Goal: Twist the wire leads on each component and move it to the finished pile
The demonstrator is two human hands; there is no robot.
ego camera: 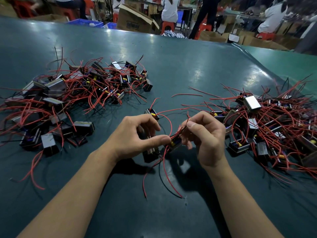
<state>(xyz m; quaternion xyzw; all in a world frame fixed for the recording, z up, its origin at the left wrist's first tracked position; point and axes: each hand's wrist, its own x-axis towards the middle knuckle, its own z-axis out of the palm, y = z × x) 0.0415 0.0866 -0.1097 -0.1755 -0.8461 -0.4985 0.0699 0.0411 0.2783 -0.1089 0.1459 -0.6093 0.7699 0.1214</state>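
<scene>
A small component (174,143), a dark block with a yellow part and red wire leads (180,129), is held just above the counter (180,66) near its centre, between the two hands. The left hand (137,136) steadies it, thumb pressed against its left end while the fingers (152,124) curl over a second dark block (151,154) that sits on the counter beneath the palm; how firmly that block is gripped is hard to tell. The right hand (204,134) pinches the red leads between thumb and forefinger just above the component. More red and black leads (164,176) trail from it toward the near edge, lying loose on the counter.

Just beyond the left hand another single component (152,113) rests on the counter, partly hidden by the fingers.

To the left lies a big pile of components (72,93) tangled in red and black wires; to the right, a second pile (267,124), cut off by the picture's right edge. Which pile is the finished one cannot be told.

Past the far edge of the counter stand an open cardboard box (135,19) and blue plastic crates (89,23); their contents are out of sight. People in white tops (169,9) sit on red stools (168,26) there, blurred and cropped at the top.
</scene>
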